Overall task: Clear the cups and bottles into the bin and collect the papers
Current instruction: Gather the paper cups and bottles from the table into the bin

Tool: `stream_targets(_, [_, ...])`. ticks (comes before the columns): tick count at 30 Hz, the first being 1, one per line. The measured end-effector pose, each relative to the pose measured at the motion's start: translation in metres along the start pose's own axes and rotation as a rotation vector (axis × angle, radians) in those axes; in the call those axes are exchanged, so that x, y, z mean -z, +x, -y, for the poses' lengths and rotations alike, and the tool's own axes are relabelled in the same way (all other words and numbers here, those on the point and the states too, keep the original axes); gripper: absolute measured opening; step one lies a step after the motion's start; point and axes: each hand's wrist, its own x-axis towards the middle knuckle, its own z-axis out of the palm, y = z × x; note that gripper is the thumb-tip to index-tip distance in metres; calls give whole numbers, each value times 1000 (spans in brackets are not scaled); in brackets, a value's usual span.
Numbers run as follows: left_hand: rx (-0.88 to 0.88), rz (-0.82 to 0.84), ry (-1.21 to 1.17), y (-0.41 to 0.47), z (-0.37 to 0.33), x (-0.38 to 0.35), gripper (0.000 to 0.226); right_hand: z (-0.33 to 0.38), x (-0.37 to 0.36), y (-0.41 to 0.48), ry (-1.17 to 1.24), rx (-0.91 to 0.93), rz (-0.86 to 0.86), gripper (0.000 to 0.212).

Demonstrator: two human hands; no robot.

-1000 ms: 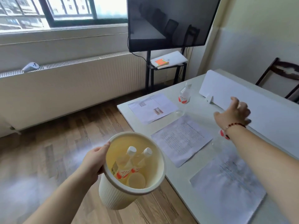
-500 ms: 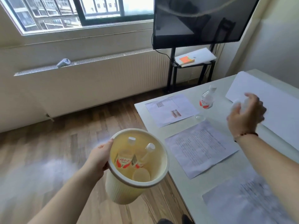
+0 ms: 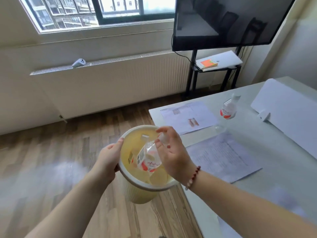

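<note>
Two hands nearest: left hand clamps the bin rim; right hand, fingers spread, hangs over its mouth, a clear bottle tilted at the opening, contact unclear. Farther right on the table, papers and one upright bottle remain. Judged light, thin-walled, slippery; grasp mid-body.

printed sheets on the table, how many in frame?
3: far sheet near the table corner, middle sheet, a near sheet's corner behind the forearm. More may lie out of frame.
</note>
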Motion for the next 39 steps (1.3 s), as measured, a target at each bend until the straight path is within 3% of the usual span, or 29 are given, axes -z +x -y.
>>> stream_targets(3, [11,1,-44,6,-3,7,46,-5,-18,5,-56,-149,199,23])
stream_targets(6, [-2,12,-41,21,-11,13,47,-6,-36,14,-280,-218,470,39])
stream_targets(9, [-20,42,-32,41,-21,24,47,-5,-54,33,-449,-236,577,48])
stream_targets(13, [-42,82,21,76,-33,44,47,-2,-74,65,-499,-279,637,53])
stream_targets(16, [-39,106,41,110,-45,61,45,2,-85,91,-365,-201,490,49])
stream_targets(21, [-34,114,76,154,-61,79,43,-11,-59,137,-393,45,-187,27])
stream_targets(24, [-26,123,86,174,-69,82,43,-31,-12,166,-575,-35,-496,32])
stream_targets(26, [-14,128,105,187,-71,81,44,-51,29,180,-694,-230,-625,43])
stream_targets(29, [-2,112,104,202,-74,76,44,-77,90,189,-817,-567,-684,60])
stream_targets(31, [22,94,89,208,-76,73,44,-94,122,195,-878,-697,-647,65])
stream_targets(35, [44,48,42,214,-83,71,45,-118,164,210,-967,-834,-584,69])
stream_targets(39, [29,-6,34,216,-90,69,45,-136,180,227,-798,-901,-639,66])
